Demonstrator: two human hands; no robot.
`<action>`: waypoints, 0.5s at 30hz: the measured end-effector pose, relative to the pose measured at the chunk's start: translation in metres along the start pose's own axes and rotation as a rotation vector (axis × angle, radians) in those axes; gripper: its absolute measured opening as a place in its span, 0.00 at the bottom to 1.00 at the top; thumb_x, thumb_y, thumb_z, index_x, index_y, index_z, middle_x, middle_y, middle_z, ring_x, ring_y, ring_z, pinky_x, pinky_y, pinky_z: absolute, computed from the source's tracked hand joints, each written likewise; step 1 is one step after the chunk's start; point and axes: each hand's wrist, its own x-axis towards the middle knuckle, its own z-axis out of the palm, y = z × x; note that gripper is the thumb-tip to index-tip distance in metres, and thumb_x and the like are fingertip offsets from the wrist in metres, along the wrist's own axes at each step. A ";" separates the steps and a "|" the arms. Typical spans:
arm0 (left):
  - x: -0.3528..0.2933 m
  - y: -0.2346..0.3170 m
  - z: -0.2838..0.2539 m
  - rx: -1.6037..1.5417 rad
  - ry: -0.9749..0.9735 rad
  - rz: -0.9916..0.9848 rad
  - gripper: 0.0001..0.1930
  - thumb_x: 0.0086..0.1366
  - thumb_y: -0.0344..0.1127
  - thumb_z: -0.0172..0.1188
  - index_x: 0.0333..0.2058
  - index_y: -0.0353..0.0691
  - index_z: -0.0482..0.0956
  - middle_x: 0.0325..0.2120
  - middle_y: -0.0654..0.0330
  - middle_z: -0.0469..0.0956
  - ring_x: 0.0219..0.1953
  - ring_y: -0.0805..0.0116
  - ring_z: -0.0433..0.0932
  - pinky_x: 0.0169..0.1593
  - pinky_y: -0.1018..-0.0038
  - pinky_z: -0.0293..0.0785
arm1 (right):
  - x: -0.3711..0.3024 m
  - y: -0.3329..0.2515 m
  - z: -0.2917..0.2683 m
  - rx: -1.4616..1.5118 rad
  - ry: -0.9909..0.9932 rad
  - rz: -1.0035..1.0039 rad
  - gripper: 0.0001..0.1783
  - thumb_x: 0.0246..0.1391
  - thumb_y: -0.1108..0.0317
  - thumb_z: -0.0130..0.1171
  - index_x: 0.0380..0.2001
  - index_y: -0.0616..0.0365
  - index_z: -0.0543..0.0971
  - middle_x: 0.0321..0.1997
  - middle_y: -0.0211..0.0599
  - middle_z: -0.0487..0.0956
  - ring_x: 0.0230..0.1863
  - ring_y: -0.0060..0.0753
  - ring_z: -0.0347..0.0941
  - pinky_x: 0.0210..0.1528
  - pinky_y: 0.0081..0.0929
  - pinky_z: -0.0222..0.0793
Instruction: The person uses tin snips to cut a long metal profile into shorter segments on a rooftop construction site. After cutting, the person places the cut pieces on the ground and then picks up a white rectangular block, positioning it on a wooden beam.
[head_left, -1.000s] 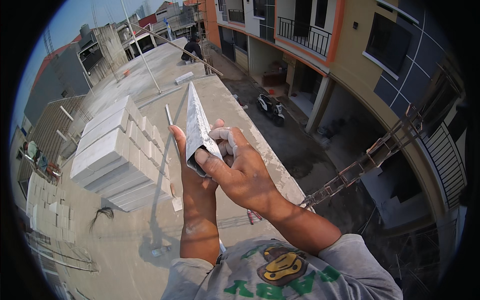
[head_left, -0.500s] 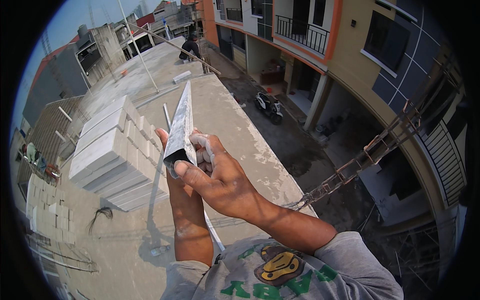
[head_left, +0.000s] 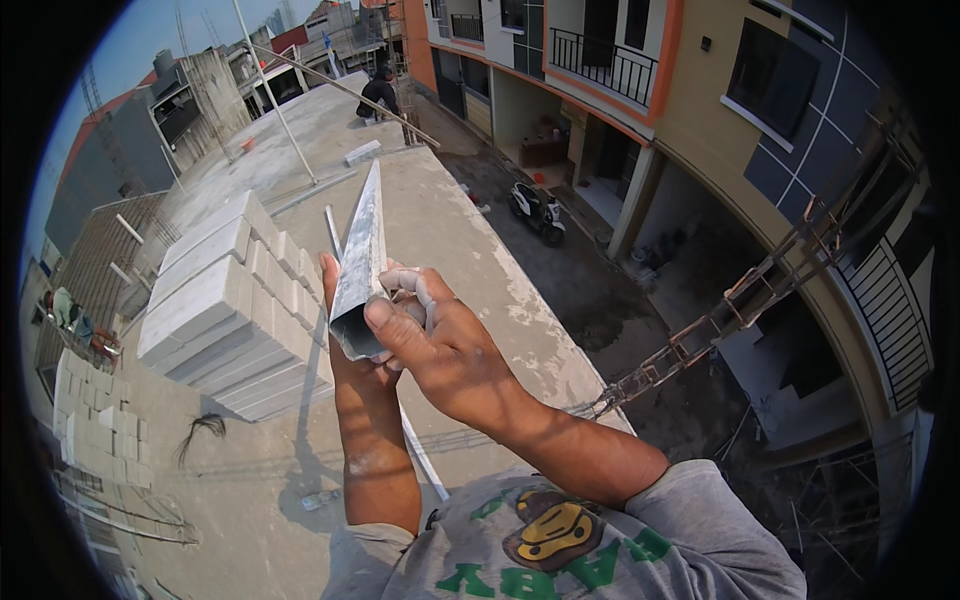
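Your right hand grips the near end of a long, hollow metal channel, with the thumb at the open end's lip and the other fingers curled along the right side. Your left hand supports it from below and the left, thumb alongside; the channel hides the remaining fingers, so their closure cannot be determined. The channel is raised above the roof slab, between its right edge and the block stack, far end pointing away from you. Judged by its thin wall, it should be light for its length, stiff lengthwise, but liable to dent or flex at the mouth. The lip looks uneven and possibly sharp; the whitish film may make it slippery. Recommended hold: flat sides, clear of the lip, one hand farther forward for balance. Beyond, a rebar cage stands out past the slab's right edge, a loose block lies farther up the slab, and a co-worker crouches near that edge's far stretch.
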 end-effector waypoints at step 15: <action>-0.008 -0.022 -0.020 0.221 -0.005 0.385 0.29 0.64 0.53 0.58 0.51 0.31 0.73 0.39 0.54 0.78 0.37 0.65 0.80 0.40 0.70 0.80 | 0.000 0.000 -0.006 -0.637 0.127 -0.412 0.30 0.57 0.58 0.65 0.53 0.71 0.71 0.39 0.48 0.76 0.34 0.34 0.77 0.36 0.29 0.75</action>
